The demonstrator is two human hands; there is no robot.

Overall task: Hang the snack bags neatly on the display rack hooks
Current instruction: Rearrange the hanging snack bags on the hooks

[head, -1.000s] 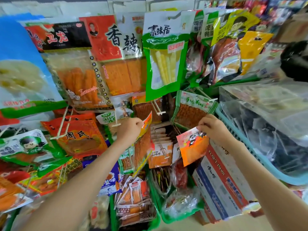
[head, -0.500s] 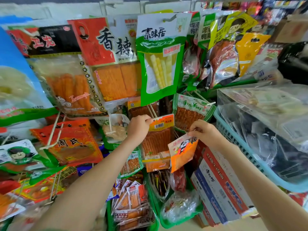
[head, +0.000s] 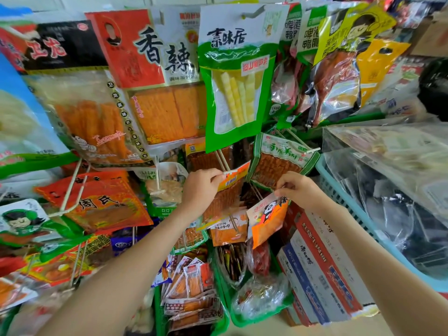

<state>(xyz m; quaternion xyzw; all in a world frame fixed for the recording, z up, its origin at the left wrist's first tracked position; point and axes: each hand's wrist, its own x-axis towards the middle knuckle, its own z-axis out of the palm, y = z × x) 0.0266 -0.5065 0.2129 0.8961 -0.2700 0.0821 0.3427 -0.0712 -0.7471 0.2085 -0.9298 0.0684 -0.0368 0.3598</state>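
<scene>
Your left hand (head: 200,187) and right hand (head: 297,187) worked in a narrow pocket under the green bag (head: 234,76). Hanging packets crowded the rack's left side; the blue basket (head: 339,190) closed off the right edge.

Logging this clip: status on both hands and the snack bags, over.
Left hand pinching orange-topped bag at the white hook tip. Right hand holding panda bag by its top, not hooked yet. Neighbouring packs crowd the hooks.
</scene>
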